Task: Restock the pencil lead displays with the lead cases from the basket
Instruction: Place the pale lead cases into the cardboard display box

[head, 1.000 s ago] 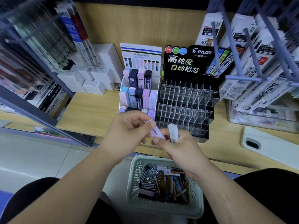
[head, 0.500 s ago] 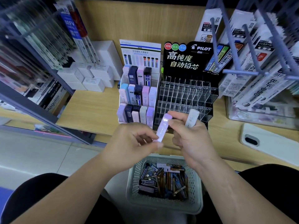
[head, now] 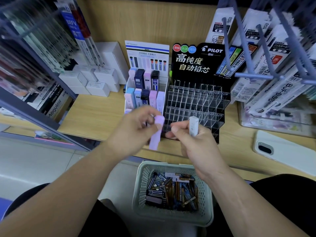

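Observation:
My left hand (head: 135, 129) holds a lilac lead case (head: 156, 134) upright by its top, just in front of the white tiered display (head: 164, 88) filled with pastel and dark cases. My right hand (head: 196, 144) grips a white lead case (head: 193, 125) that sticks up from its fist, in front of the black Pilot display (head: 195, 103) with bare clear compartments. Below my hands a pale green basket (head: 172, 218) holds several dark and amber lead cases. The white display's front row is hidden behind my left hand.
A white phone (head: 283, 151) lies on the wooden shelf (head: 92, 117) at right. White boxes (head: 95, 79) stand left of the displays. Hanging racks of packaged refills (head: 266, 65) crowd the right side, pen packs the left. A clear bin (head: 273, 120) sits under the right rack.
The lilac case has passed fully into my left hand, which has shifted left toward the white display. My right hand has let go of it and dropped slightly, still holding the white case.

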